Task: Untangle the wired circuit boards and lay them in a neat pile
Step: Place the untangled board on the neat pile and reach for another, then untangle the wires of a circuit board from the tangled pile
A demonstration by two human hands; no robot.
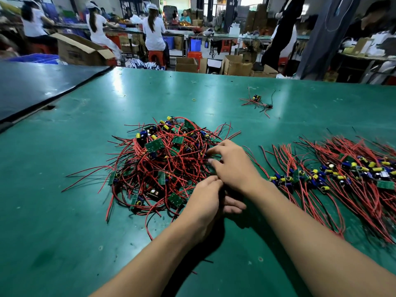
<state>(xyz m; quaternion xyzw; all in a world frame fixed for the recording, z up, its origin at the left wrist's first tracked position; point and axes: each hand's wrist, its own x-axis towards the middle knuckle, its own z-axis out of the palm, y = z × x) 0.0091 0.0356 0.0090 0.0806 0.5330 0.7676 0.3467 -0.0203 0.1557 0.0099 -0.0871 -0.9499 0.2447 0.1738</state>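
The tangled heap of small green circuit boards with red and black wires (pixel 162 163) lies in the middle of the green surface (pixel 64 243), just in front of the person. The neat pile of sorted boards (pixel 342 172) lies to the right of it, close but apart.

The right hand (pixel 233 166) reaches to the right edge of the heap. Its thumb and forefinger are bent and seem to pinch something there, a wire or a board; which one is hidden. The left hand (pixel 205 198) is just below it, with its back to the camera and its fingers turned under toward the right. I cannot tell if it holds anything.

The step in hand is, I judge, to free one board from the heap. To do it well, one hand should hold the heap down while the other draws the board out slowly along its own wires, not across them. A quick pull can drag neighbouring boards along or strain the solder joints.

In the heap the wires point to every side, so there is no common axis. In the sorted pile the wires run from far to near, slanted a little to the right, and the boards make a band from left to right. The freed piece should be laid the same way.
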